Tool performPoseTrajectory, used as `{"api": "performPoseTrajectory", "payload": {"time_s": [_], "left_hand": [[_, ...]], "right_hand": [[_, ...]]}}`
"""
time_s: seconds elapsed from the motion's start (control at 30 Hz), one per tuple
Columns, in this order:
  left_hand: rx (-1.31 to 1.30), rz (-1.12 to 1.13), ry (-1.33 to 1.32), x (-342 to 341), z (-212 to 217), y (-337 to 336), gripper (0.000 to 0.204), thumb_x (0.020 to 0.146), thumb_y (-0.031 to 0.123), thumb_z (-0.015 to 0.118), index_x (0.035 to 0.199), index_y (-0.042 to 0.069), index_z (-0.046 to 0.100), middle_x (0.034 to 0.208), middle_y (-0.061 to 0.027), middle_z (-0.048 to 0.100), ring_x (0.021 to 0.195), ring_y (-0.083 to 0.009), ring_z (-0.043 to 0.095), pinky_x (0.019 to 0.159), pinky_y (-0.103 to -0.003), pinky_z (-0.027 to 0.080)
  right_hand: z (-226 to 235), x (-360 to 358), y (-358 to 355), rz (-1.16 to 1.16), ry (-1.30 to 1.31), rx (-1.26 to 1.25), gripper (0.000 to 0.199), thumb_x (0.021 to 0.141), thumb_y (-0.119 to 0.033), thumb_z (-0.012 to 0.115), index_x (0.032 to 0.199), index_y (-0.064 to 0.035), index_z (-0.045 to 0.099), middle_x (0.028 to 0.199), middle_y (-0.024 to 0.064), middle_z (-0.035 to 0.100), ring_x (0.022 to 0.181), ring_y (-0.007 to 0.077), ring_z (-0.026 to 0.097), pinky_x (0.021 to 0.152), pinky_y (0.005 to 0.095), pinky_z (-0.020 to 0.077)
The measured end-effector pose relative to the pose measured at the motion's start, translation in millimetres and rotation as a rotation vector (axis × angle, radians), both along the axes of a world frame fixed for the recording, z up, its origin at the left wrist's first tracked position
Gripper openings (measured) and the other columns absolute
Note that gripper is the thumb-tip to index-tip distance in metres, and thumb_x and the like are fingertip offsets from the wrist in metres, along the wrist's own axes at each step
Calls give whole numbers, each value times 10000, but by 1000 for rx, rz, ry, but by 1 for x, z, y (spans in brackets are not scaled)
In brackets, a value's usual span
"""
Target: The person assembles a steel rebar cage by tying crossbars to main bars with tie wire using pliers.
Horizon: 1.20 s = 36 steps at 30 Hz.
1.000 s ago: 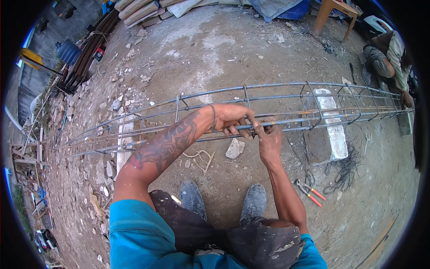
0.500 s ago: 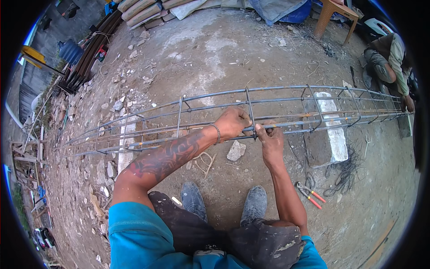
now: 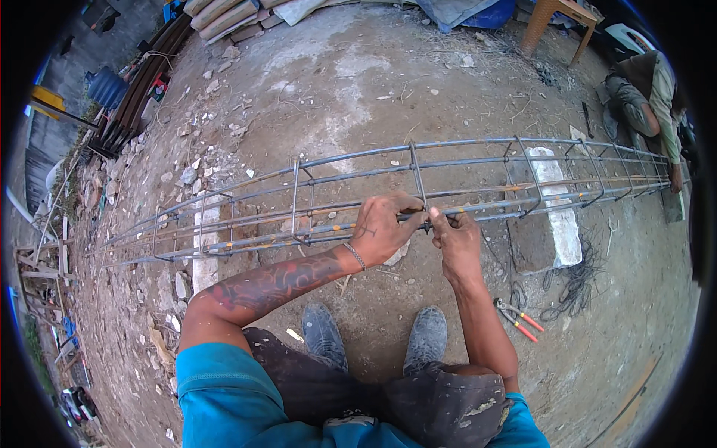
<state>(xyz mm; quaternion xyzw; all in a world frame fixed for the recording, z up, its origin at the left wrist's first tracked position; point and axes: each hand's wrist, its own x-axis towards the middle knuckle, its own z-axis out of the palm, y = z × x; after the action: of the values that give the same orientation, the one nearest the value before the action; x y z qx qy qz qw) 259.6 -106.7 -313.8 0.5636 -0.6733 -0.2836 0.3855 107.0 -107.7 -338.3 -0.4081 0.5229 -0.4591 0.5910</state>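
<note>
A long rebar cage [image 3: 351, 156] of thin steel bars and square stirrups stretches left to right before me. At one stirrup [image 3: 417, 170], both my hands meet on the near bars. My left hand [image 3: 382, 230] is closed in a pinch beside the stirrup's near corner. Just right of it, my right hand [image 3: 457, 237] is closed too, its thumb and fingers at the same joint. Whatever is between the fingertips is too small or hidden to make out. Red-handled pincers [image 3: 521, 319] lie on the ground right of my right forearm.
A right-hand block [image 3: 562, 228] and a left-hand block [image 3: 206, 224] are under the cage. Tangled wire [image 3: 575, 280] lies beside the right block. A co-worker [image 3: 657, 97] crouches at the cage's far right end. Sacks [image 3: 239, 15] and a chair [image 3: 553, 19] stand at the back.
My left hand has drawn back from over the bars to the near side of the joint, its wrist lower. My right hand stays almost in place.
</note>
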Motion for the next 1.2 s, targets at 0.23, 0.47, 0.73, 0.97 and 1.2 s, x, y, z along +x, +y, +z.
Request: {"api": "performPoseTrajectory", "payload": {"time_s": [0.23,0.47,0.73,0.97,1.2], "left_hand": [[-234,-142,-148,3,-6,0,187,716,77,717,888,39,652,872,-99,628,738,-253,648,628,-319,520],[-458,-227,-202,3,-16,-3,230,708,63,715,925,66,639,835,-66,619,722,-220,642,613,-315,524],[-703,-285,-378,13,-21,-4,286,690,38,705,965,59,628,864,-55,609,719,-218,628,584,-317,522],[-478,-162,-137,-2,-8,8,200,706,91,701,891,28,657,825,-95,633,695,-259,641,604,-345,517],[53,-201,-156,6,24,-8,183,786,169,601,820,-2,658,745,-168,634,747,-351,625,657,-414,483]], "right_hand": [[-1,4,10,-79,-362,126,166,889,-124,589,874,39,619,769,51,593,635,80,522,564,230,431],[4,-11,14,129,640,-483,129,839,-37,548,878,65,617,804,207,619,729,336,602,670,393,466],[68,-22,8,398,921,-591,111,737,-26,557,747,84,571,772,292,571,785,442,562,695,481,447],[111,-2,-29,529,1000,-605,91,701,-11,587,760,58,577,672,222,598,670,351,609,620,416,467],[119,9,-27,539,953,-466,187,770,-80,650,861,36,536,700,219,617,728,359,638,626,402,472]]}}
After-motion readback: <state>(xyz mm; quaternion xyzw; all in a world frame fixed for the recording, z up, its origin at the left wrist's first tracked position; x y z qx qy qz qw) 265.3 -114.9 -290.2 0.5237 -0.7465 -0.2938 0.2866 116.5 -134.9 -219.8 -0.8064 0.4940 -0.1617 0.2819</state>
